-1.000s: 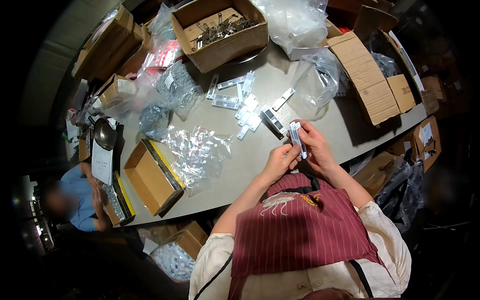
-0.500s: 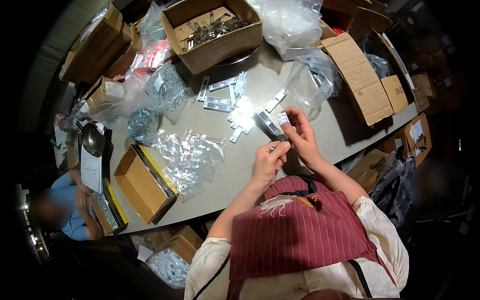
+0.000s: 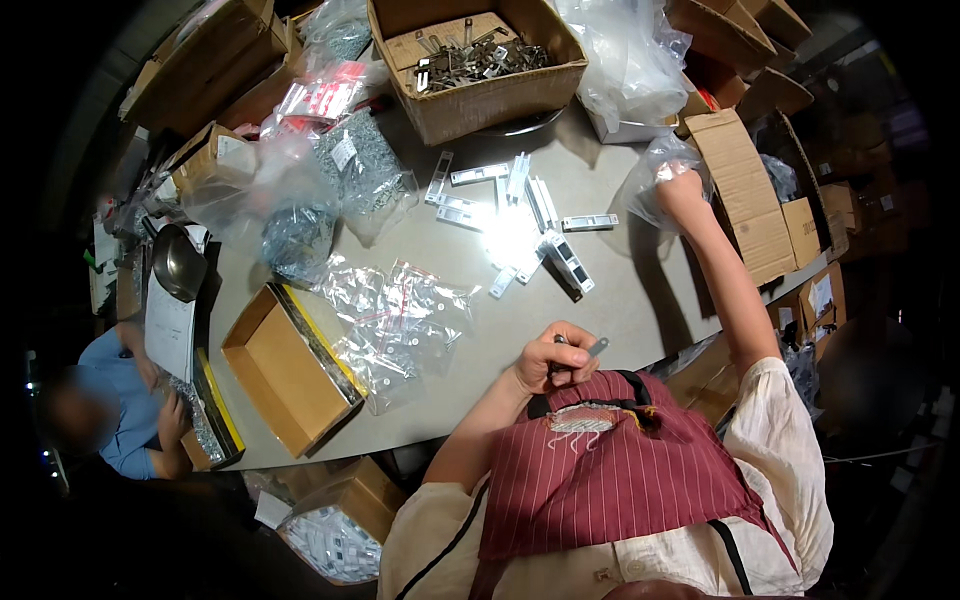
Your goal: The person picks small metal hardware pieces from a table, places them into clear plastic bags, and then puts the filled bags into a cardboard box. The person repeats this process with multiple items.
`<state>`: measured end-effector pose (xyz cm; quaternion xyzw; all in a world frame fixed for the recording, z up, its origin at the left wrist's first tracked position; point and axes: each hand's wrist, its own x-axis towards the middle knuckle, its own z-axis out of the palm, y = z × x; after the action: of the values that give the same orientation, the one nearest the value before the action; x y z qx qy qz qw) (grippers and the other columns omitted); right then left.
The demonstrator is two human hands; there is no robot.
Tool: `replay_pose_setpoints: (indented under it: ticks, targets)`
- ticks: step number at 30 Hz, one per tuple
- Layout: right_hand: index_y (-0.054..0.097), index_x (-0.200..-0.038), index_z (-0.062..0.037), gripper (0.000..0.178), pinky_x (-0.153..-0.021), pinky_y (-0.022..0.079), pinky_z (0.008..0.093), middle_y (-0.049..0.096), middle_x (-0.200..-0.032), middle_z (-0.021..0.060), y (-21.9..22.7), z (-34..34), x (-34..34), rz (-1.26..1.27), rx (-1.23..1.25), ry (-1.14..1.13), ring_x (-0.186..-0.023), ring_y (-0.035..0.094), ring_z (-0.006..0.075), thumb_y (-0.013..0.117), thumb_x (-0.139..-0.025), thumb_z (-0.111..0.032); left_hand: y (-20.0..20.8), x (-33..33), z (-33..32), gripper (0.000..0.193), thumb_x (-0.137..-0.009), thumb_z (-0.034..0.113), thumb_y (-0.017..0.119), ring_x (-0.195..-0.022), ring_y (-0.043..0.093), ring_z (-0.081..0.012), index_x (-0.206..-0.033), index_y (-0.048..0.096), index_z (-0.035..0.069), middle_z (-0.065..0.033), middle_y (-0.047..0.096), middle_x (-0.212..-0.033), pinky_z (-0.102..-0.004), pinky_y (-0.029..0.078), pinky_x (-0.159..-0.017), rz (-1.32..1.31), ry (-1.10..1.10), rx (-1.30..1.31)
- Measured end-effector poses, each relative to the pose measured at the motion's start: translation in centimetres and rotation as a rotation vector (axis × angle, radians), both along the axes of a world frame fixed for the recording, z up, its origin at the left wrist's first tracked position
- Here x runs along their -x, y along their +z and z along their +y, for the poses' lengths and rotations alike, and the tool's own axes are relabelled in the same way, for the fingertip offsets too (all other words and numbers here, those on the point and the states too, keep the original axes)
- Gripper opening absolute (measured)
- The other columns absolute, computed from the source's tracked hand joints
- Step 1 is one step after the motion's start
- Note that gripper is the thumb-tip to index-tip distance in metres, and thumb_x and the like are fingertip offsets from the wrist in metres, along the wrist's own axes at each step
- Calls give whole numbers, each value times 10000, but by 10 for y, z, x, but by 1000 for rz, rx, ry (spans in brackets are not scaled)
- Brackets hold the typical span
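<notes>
My left hand (image 3: 560, 355) is closed just in front of the apron, gripping a flat grey metal strip (image 3: 598, 346) with a rounded end. Something dark also shows between its fingers, too hidden to name. Stretched out to the far right, my right hand (image 3: 682, 195) reaches into the mouth of a clear plastic bag (image 3: 645, 190); its fingers are covered by the film. Between the hands and the big carton lie several whitish, slotted rectangular metal pieces (image 3: 571, 264), some heaped under a bright glare. One of them (image 3: 590, 222) lies apart, close to the bag.
An open carton (image 3: 480, 115) of small metal parts stands at the back. Left are bags of hardware (image 3: 365, 175), flat clear bags (image 3: 400, 320), an open shallow box (image 3: 290, 370) and a metal scoop (image 3: 180, 262). A person in blue (image 3: 125, 400) works at the left edge.
My right hand has left my left hand's side and gone far right to the plastic bag. The whitish piece it held is no longer in view there. My left hand moved nearer my body.
</notes>
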<state>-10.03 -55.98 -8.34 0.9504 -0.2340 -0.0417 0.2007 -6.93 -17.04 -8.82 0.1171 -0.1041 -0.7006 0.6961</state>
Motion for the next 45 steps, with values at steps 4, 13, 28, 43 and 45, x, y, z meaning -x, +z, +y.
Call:
replay_pose_setpoints:
  ticks: [4, 13, 28, 43, 45]
  targets:
    - [772, -1060, -114, 255, -854, 528, 433, 665, -1141, 119, -17, -13, -3, 18, 346, 116, -1127, 599, 301, 629, -868, -203, -4, -9, -5, 232, -820, 159, 679, -432, 412, -51, -704, 604, -28, -86, 598, -645, -212, 297, -423, -25, -150, 114]
    - [757, -1138, -113, 299, -950, 451, 349, 591, -1289, 81, -14, -24, -21, 466, 318, 28, -1225, 496, 256, 581, -927, -230, 27, -25, 3, 260, -742, 179, 738, -454, 449, -81, -659, 627, -41, -64, 580, -594, -254, 287, -419, -136, -407, 301]
    - [464, -1452, -9, 681, -1244, 248, 457, 362, -1561, 269, 7, -18, -4, 328, -137, 76, -1475, 316, 407, 624, -794, -82, 108, -22, -12, 464, -915, 296, 671, -493, 318, -46, -551, 499, 66, 41, 413, -528, -270, 206, -468, -588, -791, 327]
    - [538, -1274, -9, 503, -1004, 470, 509, 564, -1249, 269, 6, -9, 6, 42, -176, 299, -1180, 552, 445, 627, -781, -50, 42, 5, -38, 390, -1066, 374, 509, -397, 285, -26, -847, 572, 57, 39, 424, -550, -212, 221, -339, -597, -732, -106]
    - [545, -1257, -10, 482, -1011, 469, 496, 544, -1279, 281, 9, -2, 7, 26, -218, 297, -1199, 541, 443, 640, -788, -62, 14, 10, -40, 367, -1065, 353, 509, -405, 291, -23, -854, 577, 62, 39, 424, -553, -208, 222, -340, -538, -725, -112]
